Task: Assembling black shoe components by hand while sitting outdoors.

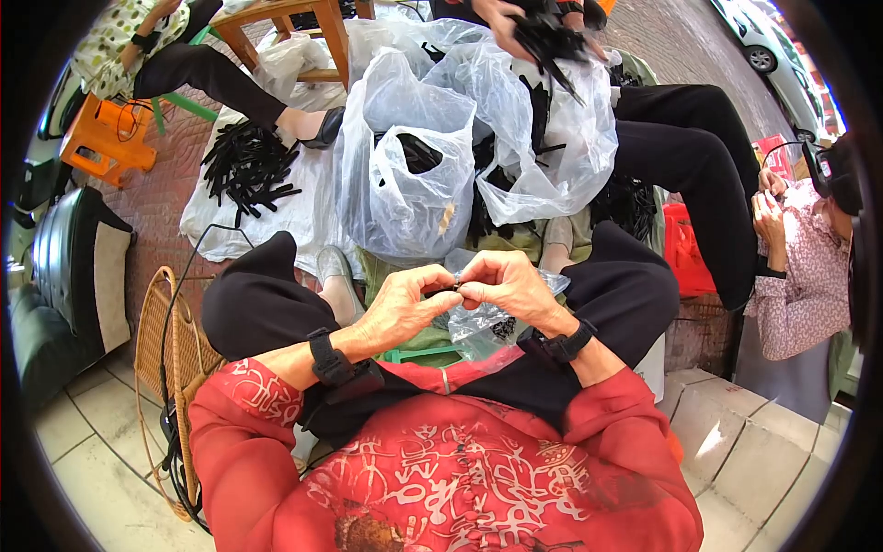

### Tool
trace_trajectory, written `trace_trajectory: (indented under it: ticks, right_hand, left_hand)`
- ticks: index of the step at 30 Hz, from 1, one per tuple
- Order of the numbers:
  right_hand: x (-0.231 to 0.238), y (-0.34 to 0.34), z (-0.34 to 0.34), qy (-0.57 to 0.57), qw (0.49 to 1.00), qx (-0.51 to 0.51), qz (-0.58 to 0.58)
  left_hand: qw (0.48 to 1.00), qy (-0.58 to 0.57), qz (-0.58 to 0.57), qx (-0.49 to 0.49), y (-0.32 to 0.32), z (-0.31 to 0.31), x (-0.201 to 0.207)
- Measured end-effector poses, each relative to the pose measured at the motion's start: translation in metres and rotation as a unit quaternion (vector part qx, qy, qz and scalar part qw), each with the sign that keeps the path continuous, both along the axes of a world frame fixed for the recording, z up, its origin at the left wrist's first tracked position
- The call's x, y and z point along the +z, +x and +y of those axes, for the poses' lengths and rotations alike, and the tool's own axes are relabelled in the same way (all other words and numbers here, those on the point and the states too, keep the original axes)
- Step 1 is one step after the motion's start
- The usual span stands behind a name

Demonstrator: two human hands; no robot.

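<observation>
My left hand [405, 302] and my right hand [509, 283] meet above my lap, fingertips pinched together. Between them is a small dark piece [452, 288], mostly covered by the fingers, so its kind is unclear. Just under my right hand lies a clear plastic bag [476, 339] with small black parts [503, 327] in it. Beyond my hands stands a large translucent plastic bag [405, 216], and black strip-like pieces [420, 155] show through its opening.
At the far left, a pile of black strips [246, 170] lies on white sheeting [207, 230]. Across from me, a co-worker's hands [501, 23] hold a bunch of black strips [552, 46] over another bag [552, 189]. A wicker chair [164, 322] is at my left, a red bag [685, 248] at right.
</observation>
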State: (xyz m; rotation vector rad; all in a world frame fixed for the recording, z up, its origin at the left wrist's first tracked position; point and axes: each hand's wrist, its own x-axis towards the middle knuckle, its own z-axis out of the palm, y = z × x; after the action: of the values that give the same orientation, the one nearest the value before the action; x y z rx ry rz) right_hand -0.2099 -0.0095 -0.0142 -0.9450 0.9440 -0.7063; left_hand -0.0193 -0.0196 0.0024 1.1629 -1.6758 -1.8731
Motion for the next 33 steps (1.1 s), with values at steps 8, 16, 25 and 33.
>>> trace_trajectory:
  ticks: [8,16,25,33]
  right_hand:
    - [0.002,0.007,0.001,-0.100,0.983,0.003,0.155]
    - [0.001,0.006,-0.003,-0.040,0.996,0.018,0.074]
    - [0.000,-0.001,-0.002,0.039,0.999,0.020,-0.030]
    - [-0.002,-0.002,-0.002,0.077,0.994,0.016,-0.074]
  left_hand:
    - [0.991,0.117,0.043,0.056,-0.002,0.004,-0.017]
    - [0.985,0.151,0.059,0.050,0.002,0.002,-0.008]
    - [0.989,0.136,0.059,0.006,0.007,-0.002,-0.004]
    - [0.945,0.300,0.123,0.028,0.009,-0.012,-0.006]
